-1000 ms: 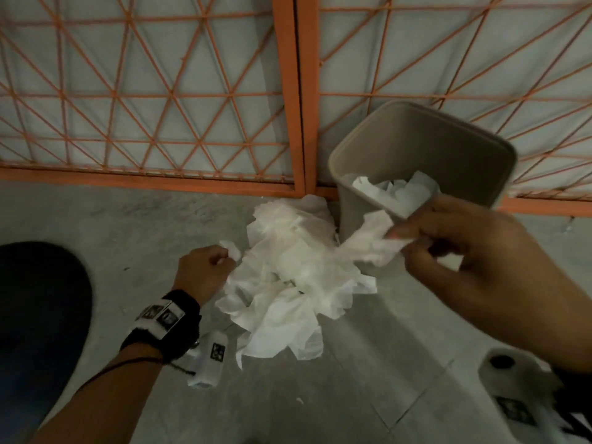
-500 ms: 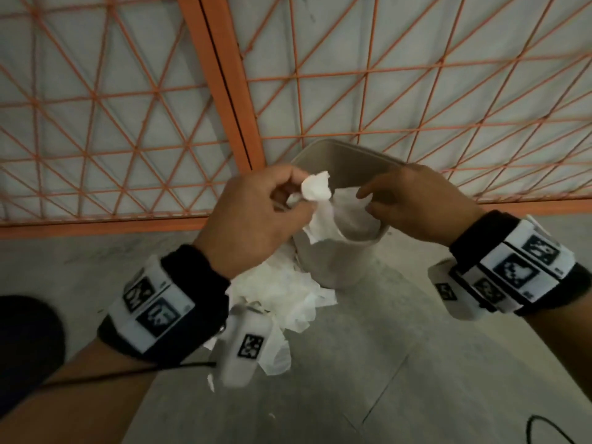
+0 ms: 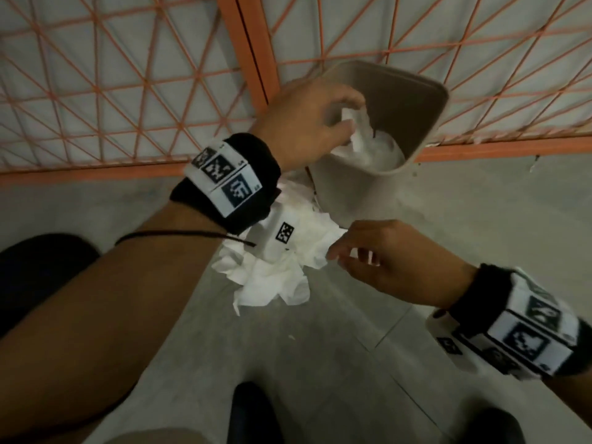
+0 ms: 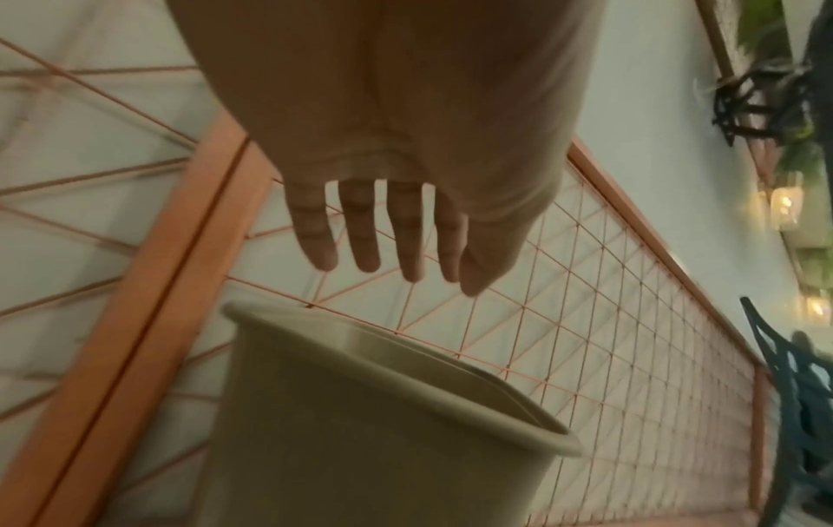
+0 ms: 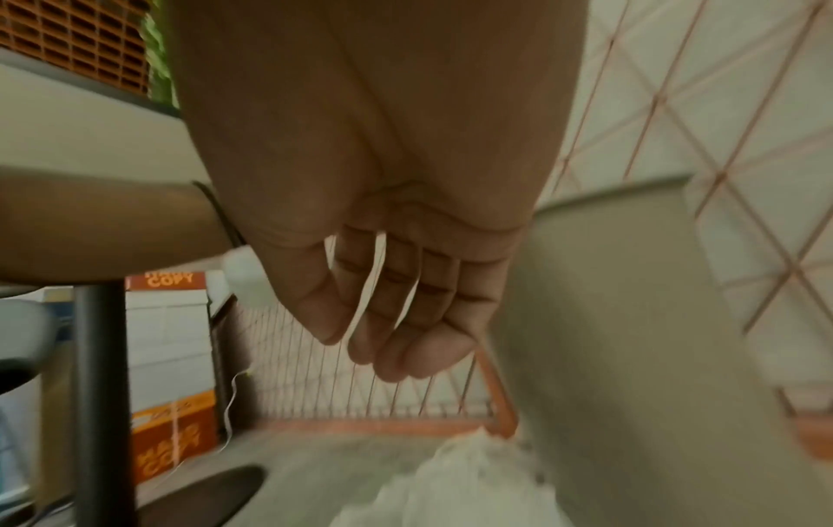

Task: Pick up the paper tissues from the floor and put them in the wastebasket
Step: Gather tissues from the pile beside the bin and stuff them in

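The beige wastebasket (image 3: pixel 426 123) stands against the orange fence with white tissues (image 3: pixel 374 149) inside it. My left hand (image 3: pixel 346 120) hovers over its mouth, just above those tissues. In the left wrist view the left hand (image 4: pixel 396 264) has straight, spread fingers holding nothing above the wastebasket (image 4: pixel 360 428). A pile of crumpled white tissues (image 3: pixel 275 277) lies on the floor in front of the basket. My right hand (image 3: pixel 339 254) is at the pile's right edge, fingers loosely curled. In the right wrist view the right hand (image 5: pixel 360 346) is empty above the tissue pile (image 5: pixel 473 481).
An orange lattice fence (image 3: pixel 128 75) runs along the floor behind the basket. Dark shoes (image 3: pixel 253 415) show at the bottom edge and a dark round base (image 3: pixel 38 270) at the left. A black post (image 5: pixel 99 374) and orange copy-paper boxes (image 5: pixel 171 435) stand to the left.
My left hand carried its tissue over the basket and let it go. My right hand came down from the basket rim to the edge of the floor pile.
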`<state>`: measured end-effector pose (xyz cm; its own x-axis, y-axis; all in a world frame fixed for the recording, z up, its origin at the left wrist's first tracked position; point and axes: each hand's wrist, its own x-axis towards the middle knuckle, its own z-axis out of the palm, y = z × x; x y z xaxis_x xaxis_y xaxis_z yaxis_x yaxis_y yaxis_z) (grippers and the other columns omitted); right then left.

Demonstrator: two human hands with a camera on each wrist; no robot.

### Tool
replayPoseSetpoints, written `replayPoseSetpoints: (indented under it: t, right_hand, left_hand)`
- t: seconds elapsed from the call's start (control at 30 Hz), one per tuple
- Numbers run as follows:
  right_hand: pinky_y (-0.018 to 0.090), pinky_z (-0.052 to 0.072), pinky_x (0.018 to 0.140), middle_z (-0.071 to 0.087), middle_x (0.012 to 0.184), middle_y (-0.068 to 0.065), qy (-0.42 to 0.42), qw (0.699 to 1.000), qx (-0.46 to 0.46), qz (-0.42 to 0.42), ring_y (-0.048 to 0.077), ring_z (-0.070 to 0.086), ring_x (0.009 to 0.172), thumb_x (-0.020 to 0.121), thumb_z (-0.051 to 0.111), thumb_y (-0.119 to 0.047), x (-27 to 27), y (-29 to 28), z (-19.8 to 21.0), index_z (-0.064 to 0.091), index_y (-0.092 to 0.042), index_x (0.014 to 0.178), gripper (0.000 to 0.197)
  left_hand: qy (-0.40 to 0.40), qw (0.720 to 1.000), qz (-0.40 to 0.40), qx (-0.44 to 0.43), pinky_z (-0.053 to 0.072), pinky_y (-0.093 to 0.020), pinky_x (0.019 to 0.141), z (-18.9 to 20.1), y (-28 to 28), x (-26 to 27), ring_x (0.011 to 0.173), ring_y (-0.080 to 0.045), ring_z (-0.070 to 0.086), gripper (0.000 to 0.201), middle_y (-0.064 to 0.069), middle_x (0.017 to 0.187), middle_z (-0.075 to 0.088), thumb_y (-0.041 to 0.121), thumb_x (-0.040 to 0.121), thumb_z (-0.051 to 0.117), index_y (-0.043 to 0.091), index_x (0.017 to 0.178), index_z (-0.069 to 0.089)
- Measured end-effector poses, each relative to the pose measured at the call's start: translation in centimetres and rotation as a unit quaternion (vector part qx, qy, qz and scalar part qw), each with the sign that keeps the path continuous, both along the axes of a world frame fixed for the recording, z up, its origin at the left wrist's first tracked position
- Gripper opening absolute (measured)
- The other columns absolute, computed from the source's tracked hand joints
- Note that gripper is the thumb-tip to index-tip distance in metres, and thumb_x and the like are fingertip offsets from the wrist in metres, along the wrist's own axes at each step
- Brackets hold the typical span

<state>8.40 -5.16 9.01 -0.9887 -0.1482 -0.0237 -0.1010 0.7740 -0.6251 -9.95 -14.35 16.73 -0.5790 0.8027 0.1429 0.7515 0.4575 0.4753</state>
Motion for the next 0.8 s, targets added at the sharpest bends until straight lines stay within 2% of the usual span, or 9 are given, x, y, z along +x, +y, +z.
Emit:
replayPoseSetpoints:
  t: [0.07, 0.13, 0.23, 0.3, 0.43, 0.47, 0.57, 0.67, 0.8]
  right_hand:
    - [0.03, 0.052, 0.073, 0.064, 0.106, -0.007, -0.043, 0.999, -0.006, 0.014, 0.009, 0.06, 0.081, 0.09, 0.057, -0.025, -1.4, -1.5, -2.9, 0.064, -0.032, 0.112, 0.025]
    - [0.034, 0.051, 0.081, 0.06, 0.115, -0.006, -0.085, 0.996, -0.002, 0.029, 0.013, 0.059, 0.095, 0.09, 0.056, -0.027, -3.0, -3.1, -5.4, 0.061, -0.032, 0.117, 0.028]
    - [0.039, 0.051, 0.085, 0.054, 0.125, -0.004, -0.108, 0.993, 0.005, 0.052, 0.019, 0.058, 0.105, 0.09, 0.056, -0.027, -5.2, -5.7, -8.6, 0.054, -0.031, 0.125, 0.035]
    - [0.041, 0.052, 0.084, 0.047, 0.135, -0.004, -0.097, 0.993, 0.026, 0.067, 0.022, 0.056, 0.111, 0.091, 0.054, -0.029, -6.6, -7.6, -10.5, 0.048, -0.031, 0.131, 0.041]
    - [0.044, 0.056, 0.077, 0.033, 0.15, -0.002, -0.084, 0.984, 0.115, 0.103, 0.027, 0.053, 0.118, 0.091, 0.052, -0.03, -8.8, -10.6, -13.5, 0.035, -0.031, 0.14, 0.052]
    - [0.043, 0.056, 0.073, 0.033, 0.15, -0.001, -0.076, 0.982, 0.132, 0.107, 0.028, 0.055, 0.116, 0.091, 0.053, -0.029, -9.2, -10.9, -14.1, 0.034, -0.031, 0.141, 0.054]
    - [0.042, 0.055, 0.066, 0.047, 0.139, 0.002, -0.066, 0.983, 0.147, 0.086, 0.03, 0.061, 0.105, 0.09, 0.054, -0.026, -10.0, -10.9, -15.6, 0.04, -0.029, 0.139, 0.051]
    - [0.042, 0.054, 0.06, 0.061, 0.112, 0.006, -0.045, 0.989, 0.127, 0.068, 0.033, 0.065, 0.09, 0.089, 0.055, -0.018, -10.2, -10.5, -16.0, 0.062, -0.022, 0.119, 0.031]
    - [0.044, 0.056, 0.056, 0.066, 0.097, 0.003, -0.018, 0.997, 0.075, 0.029, 0.032, 0.067, 0.076, 0.083, 0.061, -0.015, -9.5, -9.2, -15.4, 0.068, -0.021, 0.1, 0.019]
  left_hand:
    - [-0.014, 0.995, 0.034, 0.088, 0.035, -0.004, 0.088, -0.7, -2.9, 0.8, 0.096, 0.015, 0.053, 0.033, 0.02, 0.111, 0.06, 0.029, 0.09, 0.06, 0.027, 0.123, 0.063]
    - [-0.053, 0.985, 0.083, 0.14, 0.036, 0.0, 0.085, -2.1, -6.1, 1.1, 0.094, 0.017, 0.053, 0.032, 0.021, 0.108, 0.061, 0.024, 0.091, 0.06, 0.026, 0.122, 0.064]
    - [-0.133, 0.968, 0.163, 0.137, 0.048, -0.016, 0.092, -6.0, -11.1, 1.0, 0.108, 0.005, 0.058, 0.029, 0.017, 0.119, 0.066, 0.02, 0.091, 0.06, 0.029, 0.119, 0.065]
    - [-0.175, 0.955, 0.216, 0.108, 0.053, -0.026, 0.09, -9.0, -14.3, 1.1, 0.106, -0.006, 0.063, 0.026, 0.015, 0.117, 0.068, 0.018, 0.091, 0.061, 0.028, 0.113, 0.068]
    - [-0.198, 0.942, 0.272, 0.021, 0.049, -0.009, 0.079, -14.7, -19.5, 2.1, 0.09, -0.014, 0.066, 0.028, 0.004, 0.114, 0.07, 0.005, 0.086, 0.06, 0.022, 0.106, 0.07]
    - [-0.2, 0.941, 0.275, -0.001, 0.048, -0.009, 0.078, -15.9, -20.3, 2.3, 0.089, -0.017, 0.065, 0.029, -0.001, 0.114, 0.07, 0.004, 0.085, 0.059, 0.02, 0.106, 0.071]
    - [-0.215, 0.931, 0.292, -0.052, 0.05, -0.028, 0.083, -18.8, -21.6, 2.9, 0.089, -0.022, 0.064, 0.034, -0.008, 0.118, 0.065, 0.005, 0.083, 0.059, 0.019, 0.113, 0.067]
    - [-0.226, 0.932, 0.274, -0.077, 0.043, -0.021, 0.08, -20.4, -21.7, 3.0, 0.085, -0.01, 0.056, 0.049, 0.0, 0.125, 0.056, 0.002, 0.083, 0.057, 0.03, 0.123, 0.059]
    - [-0.18, 0.96, 0.194, -0.097, 0.047, -0.022, 0.082, -20.9, -20.7, 2.4, 0.094, -0.015, 0.06, 0.053, 0.008, 0.133, 0.047, 0.01, 0.088, 0.053, 0.041, 0.131, 0.05]
